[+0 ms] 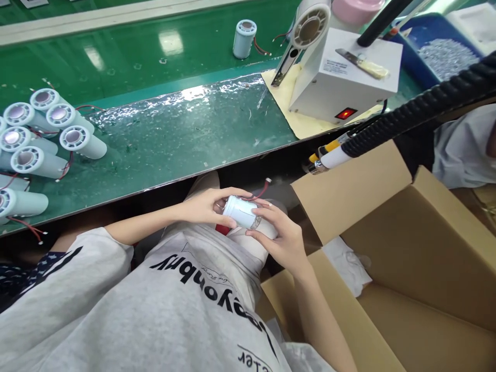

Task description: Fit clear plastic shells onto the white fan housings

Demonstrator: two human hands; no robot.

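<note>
Above my lap, both hands hold one pale blue cylindrical battery pack [240, 211] lying on its side. My left hand [209, 205] grips its left end, thumb below and fingers behind. At the right end, my right hand [281, 232] has its fingers over the top and its thumb underneath, by a clear, shiny piece whose kind I cannot make out. Red and dark wires with a small white connector [268, 181] stick up from behind the pack. Similar packs [83, 142] with ringed ends and wires lie grouped at the left of the green bench [174, 139].
One more pack [244, 39] stands on the far green surface. A white machine [344, 77] with a lit red switch carries a knife [362, 63]. A black ribbed hose [418, 111] crosses the right side, above an open cardboard box [422, 248]. A blue bin [437, 51] holds small clear pieces.
</note>
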